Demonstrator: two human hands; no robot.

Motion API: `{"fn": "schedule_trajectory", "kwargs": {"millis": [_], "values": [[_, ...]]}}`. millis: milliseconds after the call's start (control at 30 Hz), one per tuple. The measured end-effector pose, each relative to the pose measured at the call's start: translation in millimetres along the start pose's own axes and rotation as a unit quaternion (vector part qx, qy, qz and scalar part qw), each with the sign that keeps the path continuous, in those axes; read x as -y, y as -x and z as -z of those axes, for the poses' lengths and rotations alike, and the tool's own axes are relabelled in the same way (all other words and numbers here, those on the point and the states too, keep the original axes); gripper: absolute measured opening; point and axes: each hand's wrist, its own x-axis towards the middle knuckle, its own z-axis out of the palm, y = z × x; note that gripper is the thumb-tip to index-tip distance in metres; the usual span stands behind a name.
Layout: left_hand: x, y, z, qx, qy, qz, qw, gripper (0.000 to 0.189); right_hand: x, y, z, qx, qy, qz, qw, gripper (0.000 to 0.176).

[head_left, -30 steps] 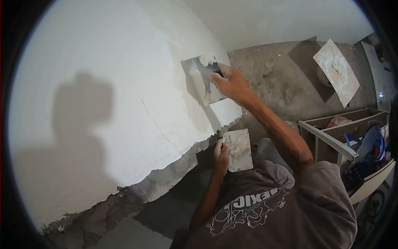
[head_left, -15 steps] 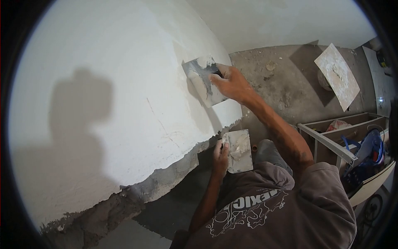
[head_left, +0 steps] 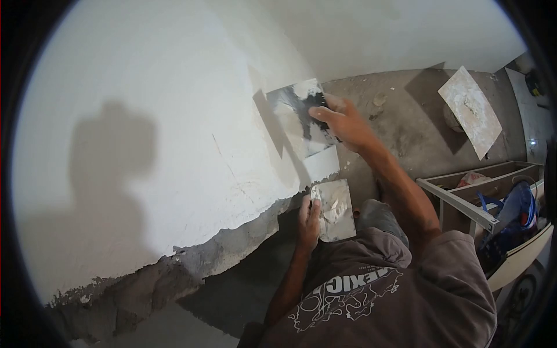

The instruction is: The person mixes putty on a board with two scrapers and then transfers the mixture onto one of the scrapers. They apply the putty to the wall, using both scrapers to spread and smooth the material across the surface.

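My right hand [head_left: 346, 123] is wrapped round the black handle of a wide, plaster-smeared trowel [head_left: 296, 119]. The blade is near the white wall [head_left: 174, 133] close to its corner and casts a shadow on it. Lower down, near the wall's jagged bottom edge, my left hand [head_left: 309, 217] grips a second square blade [head_left: 335, 210], which has wet plaster lying on its face. The fingers of my left hand are folded at that blade's left edge, and its handle is mostly hidden.
A plaster-covered board [head_left: 471, 111] rests on a round container on the concrete floor [head_left: 400, 116]. A wooden frame [head_left: 458, 203] with a blue bag [head_left: 513, 217] stands at the right. Rough masonry [head_left: 226, 252] shows below the wall's broken edge.
My right hand and the wide trowel have shifted right and slightly down, and the blade's shadow on the wall looks broader. My left hand has hardly moved.
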Motion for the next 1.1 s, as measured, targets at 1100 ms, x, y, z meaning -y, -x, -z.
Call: {"fn": "schedule_trajectory", "kwargs": {"millis": [1100], "values": [[-204.8, -64.9, -109.0, 0.079, 0.411, -0.044, 0.907, 0.021, 105.0, 231.3, 23.6, -0.063, 0.515, 0.17, 0.838, 0.048]]}}
